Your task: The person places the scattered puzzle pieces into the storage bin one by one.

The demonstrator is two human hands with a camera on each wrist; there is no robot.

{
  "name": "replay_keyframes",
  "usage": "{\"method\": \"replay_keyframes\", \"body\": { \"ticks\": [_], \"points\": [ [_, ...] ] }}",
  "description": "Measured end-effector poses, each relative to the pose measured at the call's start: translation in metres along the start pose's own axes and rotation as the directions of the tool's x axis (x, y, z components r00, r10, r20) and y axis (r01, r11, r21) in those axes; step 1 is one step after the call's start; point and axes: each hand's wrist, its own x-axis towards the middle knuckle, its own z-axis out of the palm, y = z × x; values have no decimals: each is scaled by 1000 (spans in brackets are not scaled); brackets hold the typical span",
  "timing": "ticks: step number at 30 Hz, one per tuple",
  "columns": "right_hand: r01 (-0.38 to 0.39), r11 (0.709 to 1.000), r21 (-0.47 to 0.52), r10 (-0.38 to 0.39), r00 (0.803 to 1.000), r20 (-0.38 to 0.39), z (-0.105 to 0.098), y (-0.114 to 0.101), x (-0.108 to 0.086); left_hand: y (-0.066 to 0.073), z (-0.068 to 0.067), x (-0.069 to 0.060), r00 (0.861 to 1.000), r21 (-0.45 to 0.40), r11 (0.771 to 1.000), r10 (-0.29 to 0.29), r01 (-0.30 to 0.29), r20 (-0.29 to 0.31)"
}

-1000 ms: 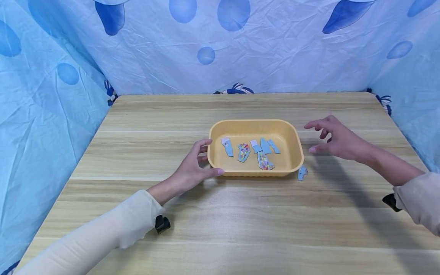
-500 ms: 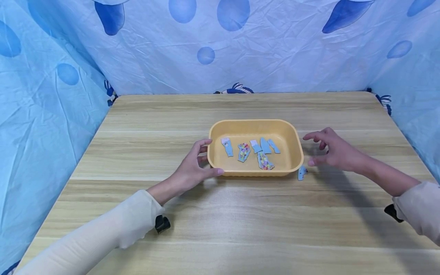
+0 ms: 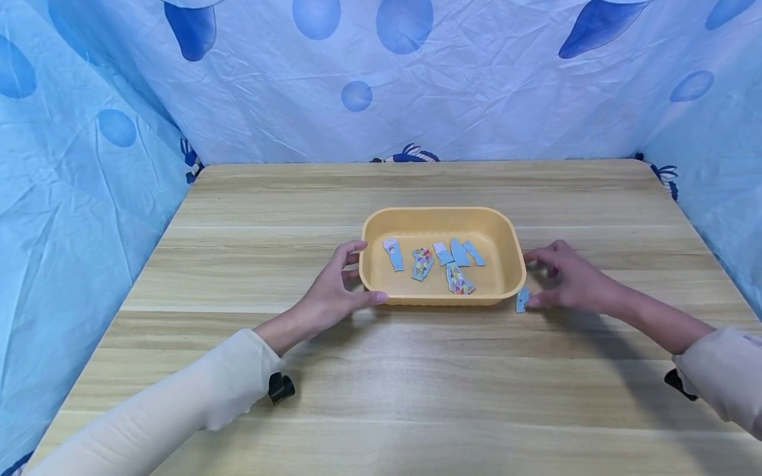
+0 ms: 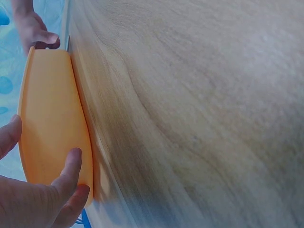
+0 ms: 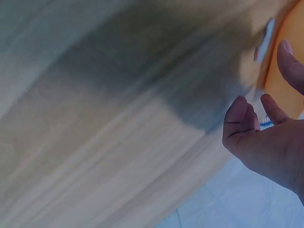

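A yellow rectangular tray [image 3: 440,300] sits on the wooden table, several small puzzle pieces [image 3: 460,280] lying flat inside it. My left hand [image 3: 335,285] holds the tray's left end, thumb at the front corner and fingers curved along the end wall. Just outside the tray's right front corner lies one blue puzzle piece [image 3: 521,301]. Over it reaches my right hand [image 3: 568,277], thumb tip at the piece's right edge and index finger by the tray's right side. In the right wrist view a gap separates thumb and fingers, and the piece [image 5: 264,42] shows beyond the thumb.
The wooden table [image 3: 417,383] extends on all sides of the tray. Blue patterned curtains [image 3: 268,99] hang behind it and at both sides. A black device [image 3: 281,387] is strapped under the left sleeve, with another [image 3: 680,383] under the right.
My right hand has come down and toward me, from above the table to beside the blue piece at the tray's right corner. The left hand and the tray have not moved.
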Motion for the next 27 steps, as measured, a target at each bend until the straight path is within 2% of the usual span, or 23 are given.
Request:
{"method": "replay_keyframes", "body": {
  "ticks": [7, 15, 27],
  "points": [
    [72, 997, -25, -73, 997, -37, 14, 2, -4, 1, 0, 0, 1000, 0, 1000, -2, 2, 1],
    [44, 998, -51, -48, 996, -78, 23, 3, -7, 1, 1, 0, 1000, 8, 1000, -8, 8, 0],
    [51, 996, -68, -61, 985, -163, 35, -1, -12, 3, 2, -2, 1000, 13, 1000, -6, 6, -6]
  ]
}}
